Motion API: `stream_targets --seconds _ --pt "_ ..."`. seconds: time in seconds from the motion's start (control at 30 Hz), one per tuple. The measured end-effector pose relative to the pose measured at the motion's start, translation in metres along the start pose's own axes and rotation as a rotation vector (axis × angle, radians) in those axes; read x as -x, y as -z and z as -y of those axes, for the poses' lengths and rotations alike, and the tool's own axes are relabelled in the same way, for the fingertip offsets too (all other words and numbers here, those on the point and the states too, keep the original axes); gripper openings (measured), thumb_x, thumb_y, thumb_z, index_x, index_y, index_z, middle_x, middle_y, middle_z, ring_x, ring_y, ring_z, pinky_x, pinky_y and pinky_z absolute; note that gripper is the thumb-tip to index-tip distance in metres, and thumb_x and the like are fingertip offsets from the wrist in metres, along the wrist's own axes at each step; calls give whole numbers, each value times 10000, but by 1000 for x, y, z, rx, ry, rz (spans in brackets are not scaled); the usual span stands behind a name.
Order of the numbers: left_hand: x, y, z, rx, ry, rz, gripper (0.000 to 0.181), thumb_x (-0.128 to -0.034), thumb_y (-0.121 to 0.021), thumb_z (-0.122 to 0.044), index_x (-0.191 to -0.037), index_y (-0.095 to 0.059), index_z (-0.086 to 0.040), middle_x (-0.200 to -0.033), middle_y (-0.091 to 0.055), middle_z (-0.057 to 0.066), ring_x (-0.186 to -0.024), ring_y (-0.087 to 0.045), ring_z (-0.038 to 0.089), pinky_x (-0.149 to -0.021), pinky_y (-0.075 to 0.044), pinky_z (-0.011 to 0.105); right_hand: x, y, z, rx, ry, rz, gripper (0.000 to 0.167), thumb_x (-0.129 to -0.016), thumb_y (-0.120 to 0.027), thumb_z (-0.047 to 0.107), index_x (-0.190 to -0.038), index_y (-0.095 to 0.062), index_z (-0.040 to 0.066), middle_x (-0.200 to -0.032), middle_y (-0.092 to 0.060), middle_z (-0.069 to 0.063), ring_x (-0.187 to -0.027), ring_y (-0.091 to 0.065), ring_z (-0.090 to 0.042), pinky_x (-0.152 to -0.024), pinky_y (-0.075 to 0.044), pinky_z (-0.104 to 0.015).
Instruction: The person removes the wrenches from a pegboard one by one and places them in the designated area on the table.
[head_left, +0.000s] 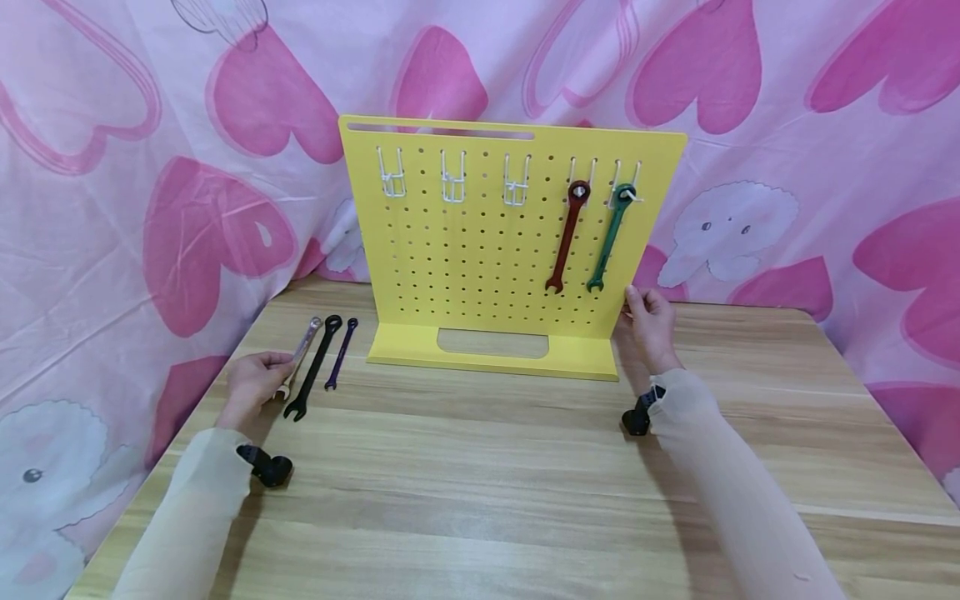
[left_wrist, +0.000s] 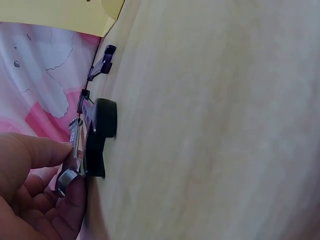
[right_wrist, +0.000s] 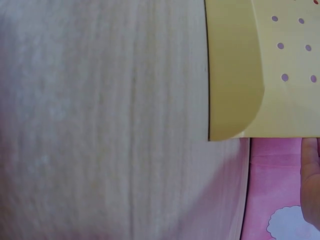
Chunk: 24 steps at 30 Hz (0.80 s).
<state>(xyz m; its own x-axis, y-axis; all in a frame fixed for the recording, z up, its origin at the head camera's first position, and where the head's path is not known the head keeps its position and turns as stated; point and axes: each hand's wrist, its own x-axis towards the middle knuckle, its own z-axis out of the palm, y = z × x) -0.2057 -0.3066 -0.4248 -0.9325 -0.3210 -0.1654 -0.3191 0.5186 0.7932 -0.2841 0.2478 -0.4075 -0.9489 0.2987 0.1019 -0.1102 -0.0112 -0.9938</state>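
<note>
My left hand pinches a silver combination wrench between thumb and fingers at its lower end. In the left wrist view the thumb presses on the silver wrench from above. Just right of it lie a black wrench and a smaller purple wrench. My right hand holds the lower right edge of a yellow pegboard; its fingers are partly hidden behind. From the board's right hooks hang a red wrench and a green wrench.
White wire hooks hang along the board's upper left, among them a left hook and a middle hook, with nothing on them. The wooden table meets a pink heart-patterned cloth behind and at both sides.
</note>
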Motion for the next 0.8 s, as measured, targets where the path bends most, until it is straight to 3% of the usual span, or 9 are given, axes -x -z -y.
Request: stream_targets --seconds 0.23,0.43,0.8 --pt "0 -1 0 -120 -56 -30 322 -881 -599 -139 -1118 -625 77 -701 -637 -32 -475 -475 48 -407 -417 239 -1 0 -1 14 -8 -18 258 -934 -543 271 -942 -572 15 -889 -583 0 -838 -586 -95 -751 -548 -187" --pt "2 -2 -3 -226 -99 -78 297 -869 -611 -155 -1067 -656 62 -795 -703 87 -524 -499 13 -489 -442 209 0 1 -1 -9 4 10 221 -943 -530 252 -954 -584 39 -896 -601 7 -852 -598 -96 -740 -547 -176" --pt "4 0 -6 -276 -86 -63 265 -852 -622 -167 -1015 -666 38 -676 -652 -8 -568 -519 81 -556 -413 255 0 0 0 -5 -13 8 225 -943 -532 267 -954 -582 48 -903 -600 8 -859 -599 -92 -744 -547 -178"
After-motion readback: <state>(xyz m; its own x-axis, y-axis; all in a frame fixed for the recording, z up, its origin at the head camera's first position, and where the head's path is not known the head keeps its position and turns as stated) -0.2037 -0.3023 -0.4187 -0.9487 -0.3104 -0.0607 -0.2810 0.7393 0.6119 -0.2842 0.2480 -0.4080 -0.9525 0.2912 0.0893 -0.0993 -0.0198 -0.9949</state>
